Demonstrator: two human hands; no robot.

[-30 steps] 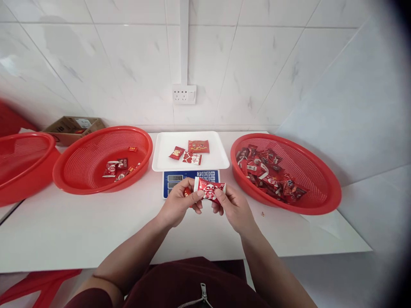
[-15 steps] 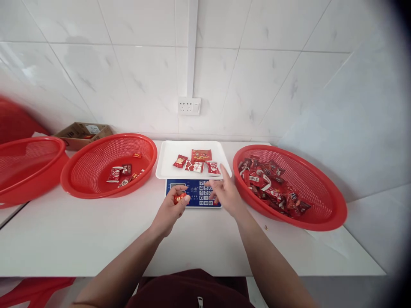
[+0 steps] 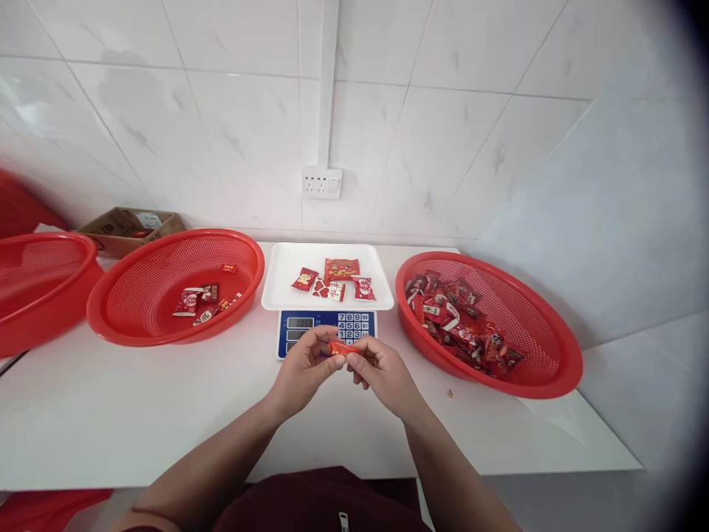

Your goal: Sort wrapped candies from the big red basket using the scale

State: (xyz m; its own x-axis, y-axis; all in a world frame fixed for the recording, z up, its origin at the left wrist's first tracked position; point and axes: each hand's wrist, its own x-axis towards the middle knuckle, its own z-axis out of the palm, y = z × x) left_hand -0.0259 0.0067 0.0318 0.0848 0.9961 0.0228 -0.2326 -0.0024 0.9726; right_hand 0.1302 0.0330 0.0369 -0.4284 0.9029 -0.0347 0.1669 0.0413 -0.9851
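My left hand (image 3: 306,369) and my right hand (image 3: 382,372) meet in front of the scale, pinching a small red wrapped candy (image 3: 342,349) between thumbs and fingers. Behind them is the blue keypad panel of the scale (image 3: 288,323), partly covered by my fingers. On the scale's white tray (image 3: 282,266) lie several packets: a small red one (image 3: 304,278), a larger red one (image 3: 342,269), a white one with red hearts (image 3: 329,289) and a red and white one (image 3: 364,288).
A red basket (image 3: 554,347) on the right holds many red packets. Another red basket (image 3: 127,288) on the left holds several. Farther left are a third red basket (image 3: 49,295) and a cardboard box (image 3: 119,244). A tiny scrap (image 3: 450,394) lies on the table (image 3: 193,414).
My right hand has come down from the tray's edge to my left hand and now also grips the candy. My left hand has moved slightly right. The view has shifted a little.
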